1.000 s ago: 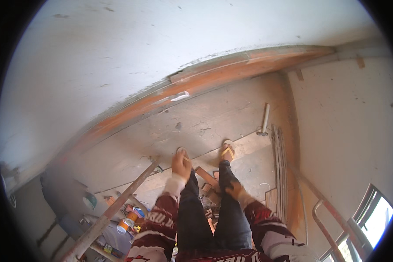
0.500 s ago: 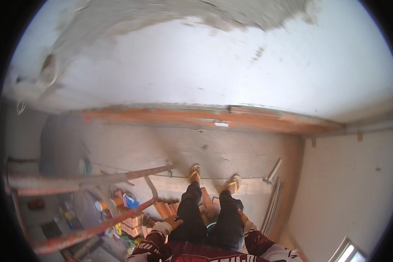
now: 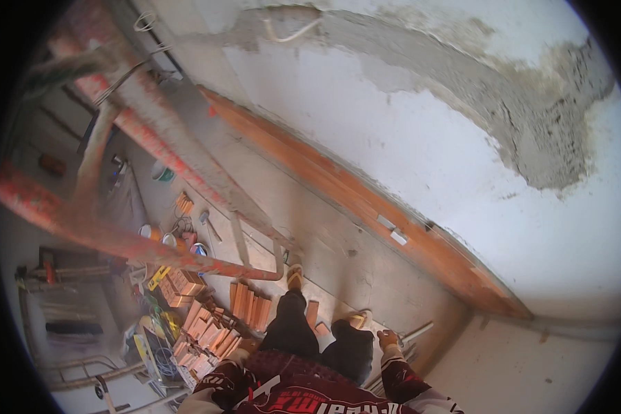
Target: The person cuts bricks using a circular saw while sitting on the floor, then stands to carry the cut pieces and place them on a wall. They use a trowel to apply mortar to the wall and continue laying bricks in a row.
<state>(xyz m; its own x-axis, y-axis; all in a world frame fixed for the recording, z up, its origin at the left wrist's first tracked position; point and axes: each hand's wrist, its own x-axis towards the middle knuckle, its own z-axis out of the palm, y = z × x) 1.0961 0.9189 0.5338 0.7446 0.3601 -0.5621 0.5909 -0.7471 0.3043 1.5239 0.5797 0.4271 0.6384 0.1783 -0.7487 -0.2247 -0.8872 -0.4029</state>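
Note:
My left hand (image 3: 250, 344) is by my left thigh, next to the dark trousers (image 3: 293, 324). Its fingers are mostly hidden between sleeve and leg. Just outside my right knee, my right hand (image 3: 388, 338) hangs with fingers loosely curled in, and nothing shows in it. Both arms are in maroon and white sleeves. My feet, in yellow-strapped sandals (image 3: 294, 277), stand apart on the floor.
Red, worn scaffold tubes (image 3: 165, 138) cross the left side. Stacked terracotta tiles (image 3: 210, 334), a hammer (image 3: 210, 224) and buckets (image 3: 150, 232) lie beyond. Ahead rises a white wall (image 3: 366, 103) with a grey plaster band (image 3: 455, 76) and an orange strip (image 3: 324, 179) below.
My view has swung left, so the wall now slants and more scaffold and tiles show. My right hand has come off the right thigh to beside the knee.

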